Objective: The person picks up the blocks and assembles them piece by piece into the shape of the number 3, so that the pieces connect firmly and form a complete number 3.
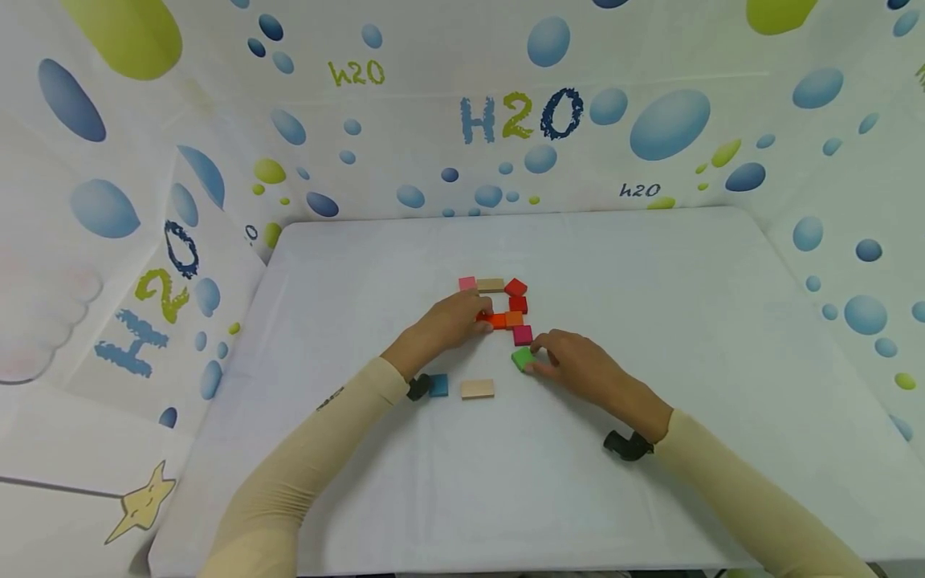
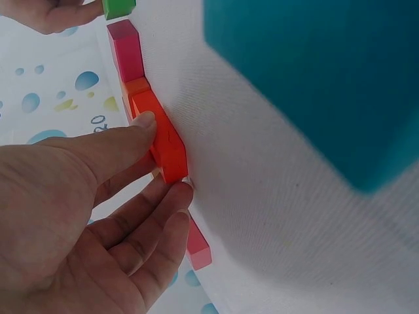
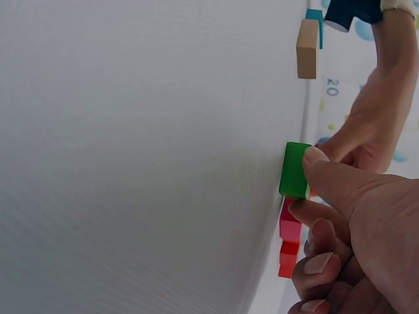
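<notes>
My left hand pinches an orange block between thumb and fingertips, at the left end of a short orange row. Another orange block adjoins that row on its right. With thumb and index finger my right hand grips a green block, just below a magenta block. Above the orange row lie two red blocks, one squarish and one turned at an angle. A wooden block and a pink block continue the top row leftward.
Closer to the body lie a second wooden block and a blue block, the latter beside the left wrist's camera. A white cloth covers the table. Printed curtains surround its back and sides.
</notes>
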### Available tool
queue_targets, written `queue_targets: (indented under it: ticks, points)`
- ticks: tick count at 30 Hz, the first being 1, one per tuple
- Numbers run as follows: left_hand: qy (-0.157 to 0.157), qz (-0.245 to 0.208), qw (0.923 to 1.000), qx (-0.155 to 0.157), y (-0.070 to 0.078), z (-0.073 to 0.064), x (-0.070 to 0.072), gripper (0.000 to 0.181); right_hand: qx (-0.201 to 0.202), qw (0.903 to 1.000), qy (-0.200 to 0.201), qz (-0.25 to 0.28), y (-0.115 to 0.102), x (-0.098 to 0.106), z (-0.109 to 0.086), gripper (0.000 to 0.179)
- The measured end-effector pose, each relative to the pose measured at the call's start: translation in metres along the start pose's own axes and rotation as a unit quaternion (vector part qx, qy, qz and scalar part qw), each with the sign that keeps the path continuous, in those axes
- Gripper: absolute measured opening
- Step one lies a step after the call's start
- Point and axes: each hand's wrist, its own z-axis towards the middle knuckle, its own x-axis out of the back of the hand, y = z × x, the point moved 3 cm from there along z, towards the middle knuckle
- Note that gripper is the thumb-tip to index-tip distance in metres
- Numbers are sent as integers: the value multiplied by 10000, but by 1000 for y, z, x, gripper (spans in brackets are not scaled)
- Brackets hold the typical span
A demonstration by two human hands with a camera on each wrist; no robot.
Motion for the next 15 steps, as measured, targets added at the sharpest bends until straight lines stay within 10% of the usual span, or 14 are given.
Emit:
queue_targets:
  ticks: [15]
  points:
    - [43,-22,10000,-12,-1,0,-2,34,-331,9993,186,58,0,-4,2,49]
